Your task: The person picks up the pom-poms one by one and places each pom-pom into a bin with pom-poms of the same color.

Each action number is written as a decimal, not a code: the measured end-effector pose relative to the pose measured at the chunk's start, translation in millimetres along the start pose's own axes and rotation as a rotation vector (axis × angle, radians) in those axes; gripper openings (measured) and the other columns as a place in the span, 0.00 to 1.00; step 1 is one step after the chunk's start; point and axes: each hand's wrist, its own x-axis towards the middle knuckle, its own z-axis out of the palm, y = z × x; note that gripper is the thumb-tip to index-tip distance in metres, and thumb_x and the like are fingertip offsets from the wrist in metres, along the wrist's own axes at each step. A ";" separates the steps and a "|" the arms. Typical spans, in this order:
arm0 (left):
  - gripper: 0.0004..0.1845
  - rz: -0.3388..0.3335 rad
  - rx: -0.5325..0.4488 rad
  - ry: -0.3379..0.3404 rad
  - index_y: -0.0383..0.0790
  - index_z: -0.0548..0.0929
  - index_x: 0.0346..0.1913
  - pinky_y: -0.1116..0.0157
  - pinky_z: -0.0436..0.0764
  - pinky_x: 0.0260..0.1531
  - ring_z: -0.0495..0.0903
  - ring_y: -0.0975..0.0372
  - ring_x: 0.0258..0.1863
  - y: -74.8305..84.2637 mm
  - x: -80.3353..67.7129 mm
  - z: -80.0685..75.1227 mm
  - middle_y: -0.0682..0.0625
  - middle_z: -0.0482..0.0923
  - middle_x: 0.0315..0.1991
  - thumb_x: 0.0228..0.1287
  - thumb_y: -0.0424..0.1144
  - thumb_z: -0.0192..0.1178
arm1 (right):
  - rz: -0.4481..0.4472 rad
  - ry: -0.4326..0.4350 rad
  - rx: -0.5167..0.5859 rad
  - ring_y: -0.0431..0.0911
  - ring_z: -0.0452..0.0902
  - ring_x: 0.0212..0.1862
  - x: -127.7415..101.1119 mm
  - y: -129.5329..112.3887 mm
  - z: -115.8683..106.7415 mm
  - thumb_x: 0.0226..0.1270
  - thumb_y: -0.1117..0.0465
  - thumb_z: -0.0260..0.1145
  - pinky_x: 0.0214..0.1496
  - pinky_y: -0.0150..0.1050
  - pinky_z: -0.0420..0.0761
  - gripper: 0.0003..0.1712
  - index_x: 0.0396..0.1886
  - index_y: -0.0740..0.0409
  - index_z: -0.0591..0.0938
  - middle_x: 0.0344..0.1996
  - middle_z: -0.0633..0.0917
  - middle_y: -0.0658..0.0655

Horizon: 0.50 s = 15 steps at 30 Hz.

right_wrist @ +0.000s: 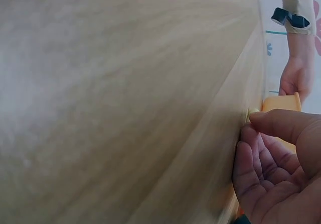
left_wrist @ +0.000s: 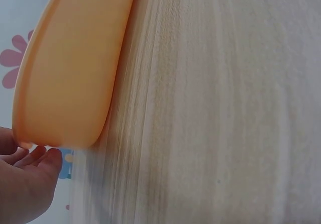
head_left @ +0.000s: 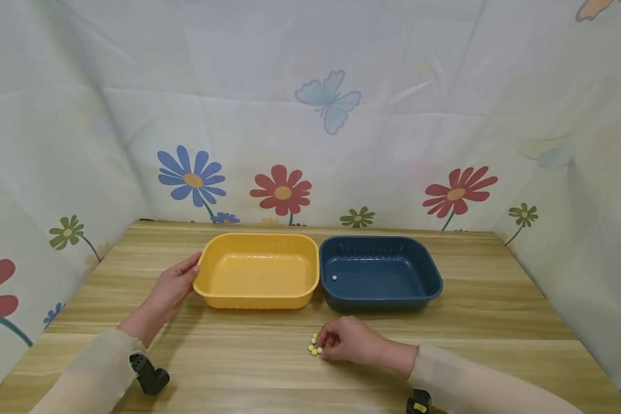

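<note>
At the left end of the yellow plastic basin (head_left: 256,302), my left hand (head_left: 173,284) holds the rim. The left wrist view has the thumb and fingertips (left_wrist: 51,158) at the basin's edge. My right hand (head_left: 354,342) is low over the tabletop, fingers curled, its fingertips right at a small cluster of yellow and white beads (head_left: 313,350). Seen from the right wrist, a yellow bead (right_wrist: 254,110) shows just past the thumb tip; I cannot tell whether a bead is pinched. One white bead (head_left: 334,278) lies inside the dark blue basin (head_left: 380,303).
Both basins stand side by side at the back of the wood-grain table (head_left: 227,362). Behind and around the table hangs a pale cloth (head_left: 227,126) printed with flowers and a butterfly. A black camera mount (head_left: 149,375) is strapped to the left wrist.
</note>
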 end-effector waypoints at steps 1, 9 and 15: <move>0.30 0.000 0.001 0.001 0.37 0.41 0.82 0.51 0.56 0.79 0.45 0.47 0.84 -0.3 0.2 -0.1 0.40 0.37 0.84 0.86 0.38 0.35 | 0.000 0.001 -0.001 0.27 0.69 0.26 0.1 -0.7 0.4 0.57 0.71 0.72 0.29 0.21 0.72 0.04 0.33 0.62 0.88 0.22 0.83 0.49; 0.30 -0.003 0.000 0.005 0.38 0.42 0.83 0.51 0.57 0.79 0.46 0.47 0.84 -1.3 1.2 -0.3 0.41 0.38 0.84 0.86 0.38 0.35 | 0.000 0.015 -0.018 0.27 0.69 0.26 0.4 -1.1 2.4 0.57 0.71 0.72 0.29 0.22 0.74 0.03 0.31 0.61 0.87 0.22 0.84 0.49; 0.30 -0.014 -0.005 0.009 0.39 0.42 0.83 0.51 0.57 0.79 0.46 0.47 0.84 -1.9 2.3 -1.3 0.41 0.38 0.84 0.86 0.38 0.35 | 0.020 -0.017 0.063 0.28 0.71 0.27 0.6 2.8 -0.4 0.58 0.70 0.72 0.30 0.21 0.74 0.03 0.33 0.64 0.87 0.25 0.85 0.50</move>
